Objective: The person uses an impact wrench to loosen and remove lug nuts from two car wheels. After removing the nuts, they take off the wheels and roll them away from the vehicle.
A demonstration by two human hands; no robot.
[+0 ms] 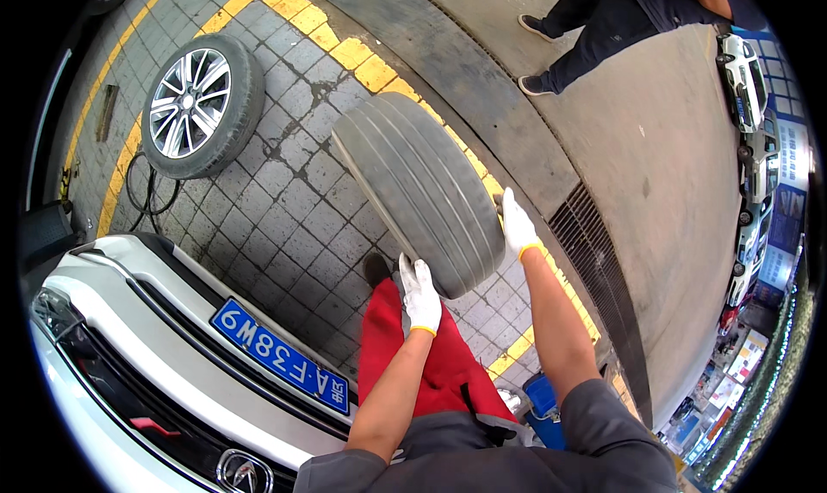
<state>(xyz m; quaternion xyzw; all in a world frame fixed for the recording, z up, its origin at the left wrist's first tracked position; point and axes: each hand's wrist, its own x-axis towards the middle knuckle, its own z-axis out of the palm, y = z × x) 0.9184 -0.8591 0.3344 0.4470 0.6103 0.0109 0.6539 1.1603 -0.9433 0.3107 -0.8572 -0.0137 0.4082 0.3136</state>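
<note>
On the tiled pavement beside a white car, two gloved hands are steadying an upright tyre.

Standing on its tread, the bare tyre [419, 191] is leaning slightly away from the person, just ahead of a red-trousered leg [405, 338]. Left hand [420, 293], fingers spread, is pressing flat against the near tread; right hand [517, 224] is lying open against the tyre's right sidewall, neither one clenching. A wheel with a silver rim [201, 105] is lying flat well apart to the left, near the yellow kerb line [345, 49]. Another person's legs [586, 28] are standing beyond.
</note>
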